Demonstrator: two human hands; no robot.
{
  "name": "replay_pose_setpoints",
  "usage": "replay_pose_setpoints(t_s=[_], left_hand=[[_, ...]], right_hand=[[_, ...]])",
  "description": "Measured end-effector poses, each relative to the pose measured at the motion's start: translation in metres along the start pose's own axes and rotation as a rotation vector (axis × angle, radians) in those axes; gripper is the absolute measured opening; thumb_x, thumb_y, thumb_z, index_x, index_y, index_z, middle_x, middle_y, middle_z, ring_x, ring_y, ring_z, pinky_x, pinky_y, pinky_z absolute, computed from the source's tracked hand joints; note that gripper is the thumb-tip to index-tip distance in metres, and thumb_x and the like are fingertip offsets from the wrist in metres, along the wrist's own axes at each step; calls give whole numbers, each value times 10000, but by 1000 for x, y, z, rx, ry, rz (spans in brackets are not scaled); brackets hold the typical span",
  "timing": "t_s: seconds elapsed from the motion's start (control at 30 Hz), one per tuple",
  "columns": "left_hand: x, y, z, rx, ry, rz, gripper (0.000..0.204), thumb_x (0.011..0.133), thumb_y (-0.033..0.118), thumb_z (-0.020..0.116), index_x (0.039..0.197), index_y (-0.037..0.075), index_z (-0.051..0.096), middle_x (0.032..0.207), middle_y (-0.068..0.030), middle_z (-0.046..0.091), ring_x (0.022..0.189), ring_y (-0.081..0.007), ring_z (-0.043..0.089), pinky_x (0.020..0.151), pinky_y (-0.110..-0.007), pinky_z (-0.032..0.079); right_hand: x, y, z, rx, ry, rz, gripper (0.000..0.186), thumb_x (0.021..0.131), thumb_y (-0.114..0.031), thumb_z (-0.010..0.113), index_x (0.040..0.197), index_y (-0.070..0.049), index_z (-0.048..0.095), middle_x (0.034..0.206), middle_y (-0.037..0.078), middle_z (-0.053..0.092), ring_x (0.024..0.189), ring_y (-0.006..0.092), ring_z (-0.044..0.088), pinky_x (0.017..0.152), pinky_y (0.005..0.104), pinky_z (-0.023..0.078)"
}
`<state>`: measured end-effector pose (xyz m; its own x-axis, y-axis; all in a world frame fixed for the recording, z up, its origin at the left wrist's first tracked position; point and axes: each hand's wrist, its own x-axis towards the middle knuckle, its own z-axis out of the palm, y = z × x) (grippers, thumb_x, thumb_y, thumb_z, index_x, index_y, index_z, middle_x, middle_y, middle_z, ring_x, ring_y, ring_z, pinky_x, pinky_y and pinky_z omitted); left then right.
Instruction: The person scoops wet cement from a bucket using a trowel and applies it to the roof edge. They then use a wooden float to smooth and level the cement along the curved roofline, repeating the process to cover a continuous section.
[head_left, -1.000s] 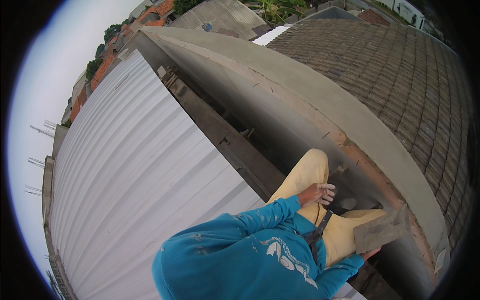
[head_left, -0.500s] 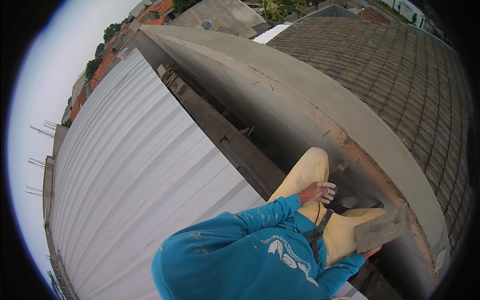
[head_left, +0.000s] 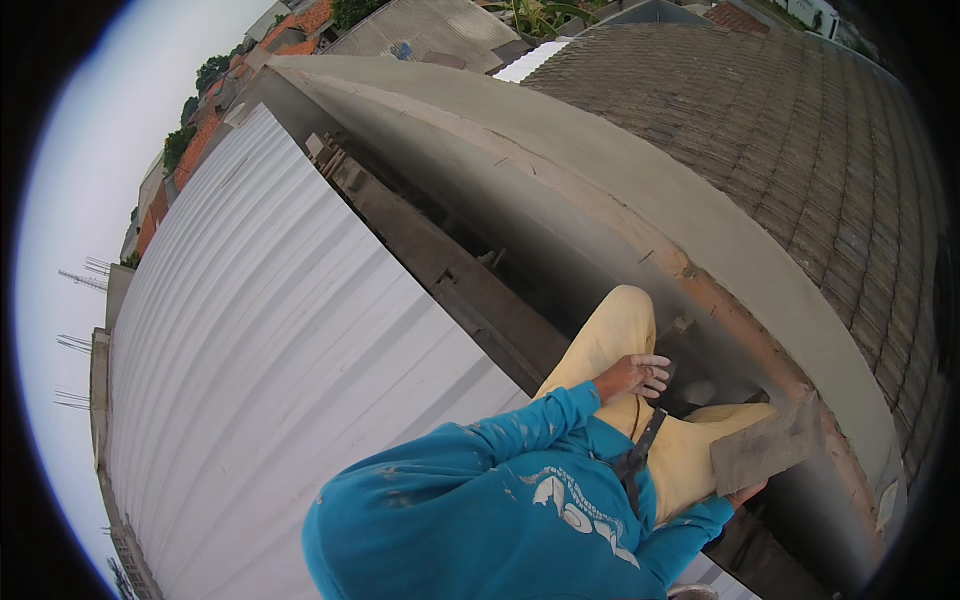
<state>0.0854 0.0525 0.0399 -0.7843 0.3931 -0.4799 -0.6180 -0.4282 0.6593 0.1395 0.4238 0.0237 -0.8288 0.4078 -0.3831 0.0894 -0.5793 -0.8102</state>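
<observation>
My left hand [head_left: 635, 376] rests over my lap at the thigh of my pale yellow trousers [head_left: 610, 335], its dusty fingers loosely apart and nothing visible in them. Lower right, my right hand [head_left: 746, 492] grips a flat, rectangular plastering float [head_left: 765, 447], grey and cement-stained. Most of that hand is hidden beneath the float. The float's far end is close to the inner side of the plastered wall [head_left: 790, 285], and I cannot tell whether they touch.
White corrugated roofing [head_left: 270, 350] slopes away on the left. Between it and the wall runs a dark gap with a long brown beam [head_left: 470, 295] and loose pieces. Weathered roof tiles [head_left: 770, 140] lie beyond the wall. Rebar [head_left: 75, 343] sticks up at far left.
The view has shifted slightly. Both hands stay nearly in place, and the float has barely moved in the right hand.
</observation>
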Motion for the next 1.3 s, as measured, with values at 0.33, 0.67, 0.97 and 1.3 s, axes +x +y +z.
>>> replay_pose_setpoints(t_s=[0.33, 0.67, 0.97, 1.3], left_hand=[[7, 12, 6, -16, 13, -13, 511, 976, 151, 444, 1432, -58, 344, 1394, -272, 452, 1222, -365, 540, 1026, -455, 476], [3, 14, 14, 45, -42, 17, 633, 937, 259, 617, 1422, -61, 367, 1386, -294, 455, 1233, -399, 522, 1038, -472, 454], [4, 14, 7, 57, -48, 0, 649, 956, 239, 556, 1466, -54, 281, 1441, -299, 385, 1289, -395, 470, 1079, -472, 410], [3, 14, 8, 30, -54, 34, 632, 952, 243, 589, 1447, -53, 330, 1412, -304, 419, 1255, -400, 503, 1051, -486, 441]], right_hand=[[-1, -4, 23, 323, -68, 153, 351, 938, -230, 509, 1163, 12, 628, 1057, 129, 688, 894, 236, 680, 810, 379, 567], [-8, -3, 19, 393, -105, 205, 369, 928, -202, 563, 1201, 46, 583, 1077, 148, 678, 918, 217, 675, 824, 375, 558], [-11, -9, 30, 366, -70, 240, 407, 923, -214, 564, 1237, 45, 559, 1107, 157, 667, 954, 229, 665, 855, 380, 543], [-15, -16, 41, 328, -92, 230, 421, 946, -264, 560, 1266, 9, 549, 1143, 150, 651, 969, 222, 656, 863, 383, 540]])
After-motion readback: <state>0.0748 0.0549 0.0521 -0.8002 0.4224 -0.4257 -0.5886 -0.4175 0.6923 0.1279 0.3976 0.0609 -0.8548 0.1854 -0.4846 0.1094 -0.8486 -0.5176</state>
